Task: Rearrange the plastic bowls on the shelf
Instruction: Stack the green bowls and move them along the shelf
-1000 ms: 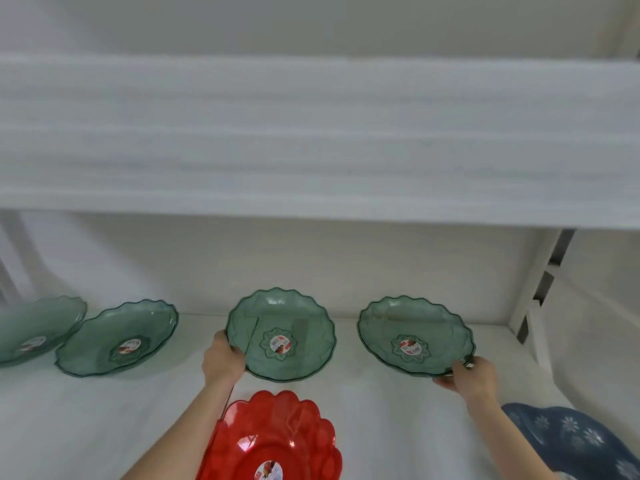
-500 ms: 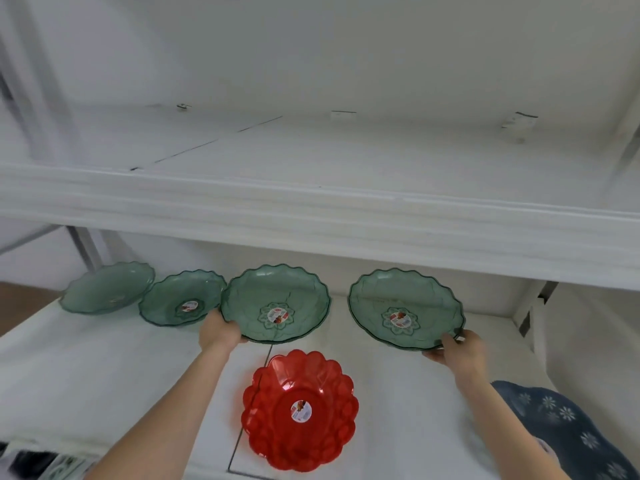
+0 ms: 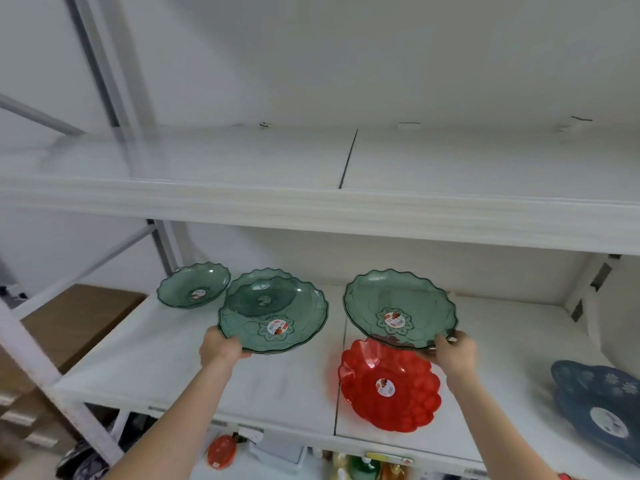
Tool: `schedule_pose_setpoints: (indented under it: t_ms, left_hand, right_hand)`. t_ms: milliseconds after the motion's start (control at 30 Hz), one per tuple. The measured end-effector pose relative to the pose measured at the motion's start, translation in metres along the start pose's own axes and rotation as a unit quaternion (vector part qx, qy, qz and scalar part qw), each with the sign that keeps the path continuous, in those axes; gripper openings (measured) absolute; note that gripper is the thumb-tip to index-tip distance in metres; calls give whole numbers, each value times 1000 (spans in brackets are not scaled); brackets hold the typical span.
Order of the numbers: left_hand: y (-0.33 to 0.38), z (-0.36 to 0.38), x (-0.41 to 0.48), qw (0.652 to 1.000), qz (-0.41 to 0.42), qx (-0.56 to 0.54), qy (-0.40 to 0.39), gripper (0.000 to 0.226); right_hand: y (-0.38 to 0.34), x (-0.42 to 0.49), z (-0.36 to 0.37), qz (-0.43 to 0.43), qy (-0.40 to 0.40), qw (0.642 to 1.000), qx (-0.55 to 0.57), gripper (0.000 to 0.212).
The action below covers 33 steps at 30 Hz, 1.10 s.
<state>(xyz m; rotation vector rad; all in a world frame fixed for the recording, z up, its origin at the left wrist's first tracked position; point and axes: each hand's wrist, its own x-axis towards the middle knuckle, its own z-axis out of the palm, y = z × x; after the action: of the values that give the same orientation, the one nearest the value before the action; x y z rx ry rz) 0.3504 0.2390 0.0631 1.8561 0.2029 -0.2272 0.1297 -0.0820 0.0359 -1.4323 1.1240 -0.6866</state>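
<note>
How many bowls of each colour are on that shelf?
Green bowls: 4
Red bowl: 1
Blue bowl: 1
Total: 6

Both green bowls lifting

The left hand [image 3: 220,348] is carrying its bowl [image 3: 273,315] over the neighbouring green bowl [image 3: 260,276]; the right hand [image 3: 453,353] is raising its bowl [image 3: 398,308] above the red bowl [image 3: 389,386].

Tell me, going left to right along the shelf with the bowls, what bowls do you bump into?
Small green bowl at the far left → green bowl held by the left hand → green bowl held by the right hand → blue flowered bowl at the far right. The red bowl sits under the right one, so I skip it.
</note>
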Motion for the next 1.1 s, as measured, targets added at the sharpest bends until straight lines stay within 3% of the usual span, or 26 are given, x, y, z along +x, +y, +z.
schedule_pose_setpoints:
  t_ms: [167,267,400,500,633,767,900,1100]
  left_hand:
    - [0,-55,37,1000,5,-6,12,20]
    - [8,-71,59,1000,13,-27,4,18]
    - [15,-92,93,998,24,-56,-5,18]
    - [13,-110,132,996,19,-81,-16,30]
    - [3,-139,202,995,14,-84,-45,47]
    - [5,-161,260,993,39,-85,-74,52]
    - [7,-174,306,990,54,-76,-101,53]
    - [-6,-162,375,989,41,-91,-110,54]
  right_hand:
    - [31,8,69,5,7,1000,-20,30]
    - [3,-25,101,-1,20,1000,-20,22]
    - [-19,-43,152,-13,19,1000,-9,28]
    - [-36,-65,187,0,10,1000,22,21]
    - [-38,-73,240,17,4,998,55,35]
    - [-38,-85,296,27,23,995,97,36]
    - [-36,-86,346,30,45,989,137,36]
    - [-20,-54,393,51,65,992,100,36]
